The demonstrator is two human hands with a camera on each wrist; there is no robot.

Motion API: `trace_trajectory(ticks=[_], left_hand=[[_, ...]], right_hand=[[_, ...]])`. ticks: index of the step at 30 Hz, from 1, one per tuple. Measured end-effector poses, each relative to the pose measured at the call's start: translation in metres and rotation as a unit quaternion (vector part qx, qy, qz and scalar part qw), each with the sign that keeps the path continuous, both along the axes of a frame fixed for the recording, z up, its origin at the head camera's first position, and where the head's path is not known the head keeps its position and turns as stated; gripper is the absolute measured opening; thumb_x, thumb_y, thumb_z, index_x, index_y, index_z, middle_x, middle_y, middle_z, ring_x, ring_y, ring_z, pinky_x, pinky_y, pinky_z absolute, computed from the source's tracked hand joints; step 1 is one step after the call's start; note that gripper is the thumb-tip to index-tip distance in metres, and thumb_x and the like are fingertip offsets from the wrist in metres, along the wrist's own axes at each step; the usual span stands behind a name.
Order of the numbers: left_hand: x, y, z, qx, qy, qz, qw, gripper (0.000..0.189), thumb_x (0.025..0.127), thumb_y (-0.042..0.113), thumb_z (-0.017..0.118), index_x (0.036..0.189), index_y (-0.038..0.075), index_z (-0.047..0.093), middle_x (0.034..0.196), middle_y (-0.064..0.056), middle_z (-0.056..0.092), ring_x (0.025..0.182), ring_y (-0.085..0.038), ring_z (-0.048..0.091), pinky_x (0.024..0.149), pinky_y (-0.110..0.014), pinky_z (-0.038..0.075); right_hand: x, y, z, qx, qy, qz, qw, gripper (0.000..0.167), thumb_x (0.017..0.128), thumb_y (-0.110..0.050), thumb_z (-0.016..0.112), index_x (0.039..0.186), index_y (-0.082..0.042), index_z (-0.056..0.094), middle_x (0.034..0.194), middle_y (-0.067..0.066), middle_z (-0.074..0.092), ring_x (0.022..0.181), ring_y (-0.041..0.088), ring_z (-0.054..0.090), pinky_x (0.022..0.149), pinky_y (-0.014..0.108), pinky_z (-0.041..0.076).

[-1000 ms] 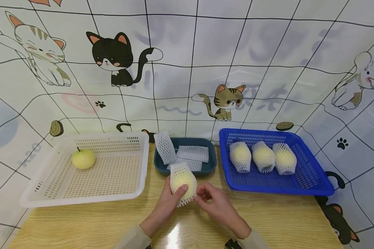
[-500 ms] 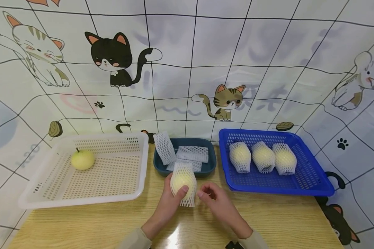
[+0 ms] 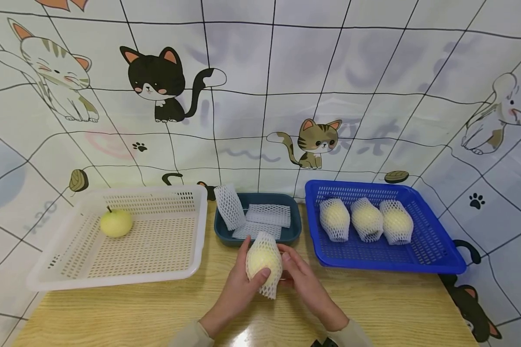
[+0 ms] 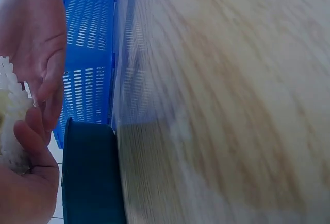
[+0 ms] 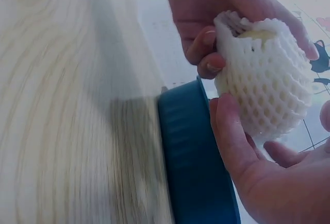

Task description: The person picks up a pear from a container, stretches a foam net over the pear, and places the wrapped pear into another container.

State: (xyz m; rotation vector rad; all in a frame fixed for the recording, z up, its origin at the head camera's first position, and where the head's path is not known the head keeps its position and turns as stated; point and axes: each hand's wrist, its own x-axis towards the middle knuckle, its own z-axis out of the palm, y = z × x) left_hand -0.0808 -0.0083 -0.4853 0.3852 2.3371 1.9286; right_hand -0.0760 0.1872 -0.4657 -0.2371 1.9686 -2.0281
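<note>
A pale yellow pear in a white foam net (image 3: pixel 265 262) is held above the front of the table by my left hand (image 3: pixel 239 284), thumb across its near side. The net's lower end hangs past the fruit. My right hand (image 3: pixel 306 284) reaches in from the right, its fingertips at the pear's side. In the right wrist view, right-hand fingers (image 5: pixel 232 126) touch the netting (image 5: pixel 268 85), whose end gapes and bares some yellow skin. Only a strip of the netted pear (image 4: pixel 10 116) shows at the left wrist view's edge.
At left, a white basket (image 3: pixel 145 278) holds one bare yellow pear (image 3: pixel 116 223). A dark teal tray (image 3: pixel 295 230) with several foam nets (image 3: pixel 269 214) stands behind the hands. At right, a blue basket (image 3: pixel 382 262) holds three netted pears (image 3: pixel 366 219).
The netted pear and my left hand have shifted slightly right and nearer the body. My right hand, apart from it half a second ago, has come up to its side with fingers extended.
</note>
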Motion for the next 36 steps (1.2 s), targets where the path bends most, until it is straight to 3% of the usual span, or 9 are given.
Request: trace_trajectory(ticks=[4, 8, 15, 21, 24, 27, 30, 33, 36], left_hand=[[0.001, 0.000, 0.000, 0.015, 0.010, -0.012, 0.9998, 0.092, 0.097, 0.027, 0.073, 0.165, 0.007, 0.015, 0.158, -0.019, 0.041, 0.137, -0.028, 0.047, 0.112, -0.039, 0.039], [0.001, 0.000, 0.001, 0.030, 0.024, -0.031, 0.9988, 0.091, 0.095, 0.026, 0.075, 0.164, 0.005, 0.019, 0.159, -0.015, 0.041, 0.138, -0.025, 0.046, 0.113, -0.034, 0.038], [0.001, -0.002, 0.001, -0.007, 0.084, -0.035, 0.9959, 0.090, 0.097, 0.029, 0.074, 0.164, 0.003, 0.020, 0.163, -0.015, 0.036, 0.147, -0.029, 0.036, 0.119, -0.041, 0.031], [0.001, -0.002, 0.002, -0.027, 0.109, -0.024, 0.9934, 0.087, 0.098, 0.029, 0.074, 0.164, 0.004, 0.024, 0.167, -0.010, 0.031, 0.150, -0.028, 0.032, 0.121, -0.037, 0.026], [0.002, 0.000, 0.003, -0.045, 0.136, -0.016, 0.9896, 0.085, 0.098, 0.030, 0.074, 0.163, 0.004, 0.026, 0.167, -0.010, 0.031, 0.150, -0.030, 0.033, 0.120, -0.042, 0.029], [0.005, 0.002, 0.004, -0.067, 0.155, -0.018, 0.9855, 0.085, 0.097, 0.033, 0.074, 0.164, 0.010, 0.027, 0.168, -0.011, 0.029, 0.151, -0.033, 0.031, 0.119, -0.053, 0.031], [0.008, 0.004, 0.008, -0.077, 0.147, -0.036, 0.9855, 0.087, 0.097, 0.037, 0.073, 0.166, 0.019, 0.025, 0.169, -0.013, 0.024, 0.153, -0.036, 0.026, 0.116, -0.063, 0.030], [0.010, 0.004, 0.011, -0.067, 0.136, -0.059, 0.9867, 0.086, 0.099, 0.042, 0.068, 0.167, 0.024, 0.019, 0.171, -0.012, 0.021, 0.154, -0.034, 0.024, 0.116, -0.064, 0.029], [0.008, 0.004, 0.010, -0.036, 0.159, -0.068, 0.9843, 0.077, 0.106, 0.038, 0.057, 0.167, 0.016, 0.015, 0.168, -0.016, 0.026, 0.131, -0.023, 0.053, 0.107, -0.046, 0.046]], right_hand=[[0.000, 0.001, 0.002, -0.017, -0.031, 0.004, 0.9994, 0.062, 0.115, -0.040, 0.028, 0.160, 0.002, 0.023, 0.150, 0.029, 0.040, 0.114, 0.028, 0.066, 0.091, 0.040, 0.056], [-0.001, 0.001, 0.001, -0.033, -0.036, 0.019, 0.9986, 0.064, 0.115, -0.038, 0.028, 0.159, 0.007, 0.021, 0.147, 0.027, 0.044, 0.117, 0.023, 0.064, 0.093, 0.036, 0.055], [0.000, 0.001, 0.003, -0.069, -0.047, 0.025, 0.9962, 0.065, 0.115, -0.035, 0.031, 0.157, 0.012, 0.018, 0.136, 0.008, 0.053, 0.112, 0.017, 0.064, 0.093, 0.031, 0.054], [0.001, 0.001, 0.005, -0.084, -0.050, 0.031, 0.9948, 0.066, 0.114, -0.033, 0.033, 0.159, 0.010, 0.013, 0.138, 0.012, 0.053, 0.114, 0.017, 0.065, 0.094, 0.032, 0.054], [0.001, -0.001, 0.006, -0.085, -0.051, 0.033, 0.9945, 0.066, 0.114, -0.033, 0.034, 0.160, 0.007, 0.010, 0.142, 0.017, 0.051, 0.117, 0.017, 0.064, 0.095, 0.033, 0.054], [0.001, -0.001, 0.008, -0.085, -0.057, 0.024, 0.9945, 0.067, 0.113, -0.031, 0.038, 0.162, 0.003, 0.008, 0.147, 0.021, 0.044, 0.118, 0.016, 0.061, 0.095, 0.033, 0.054], [0.002, 0.000, 0.011, -0.087, -0.060, 0.010, 0.9944, 0.070, 0.111, -0.027, 0.044, 0.162, 0.003, 0.007, 0.151, 0.027, 0.039, 0.120, 0.017, 0.060, 0.095, 0.033, 0.054], [0.003, 0.005, 0.017, -0.087, -0.049, -0.005, 0.9950, 0.071, 0.109, -0.023, 0.046, 0.162, 0.006, 0.007, 0.150, 0.028, 0.039, 0.120, 0.016, 0.059, 0.097, 0.031, 0.053], [0.004, 0.012, 0.026, -0.090, -0.043, -0.032, 0.9945, 0.070, 0.106, -0.021, 0.045, 0.161, 0.006, 0.010, 0.142, 0.021, 0.048, 0.117, 0.014, 0.060, 0.096, 0.029, 0.053]])
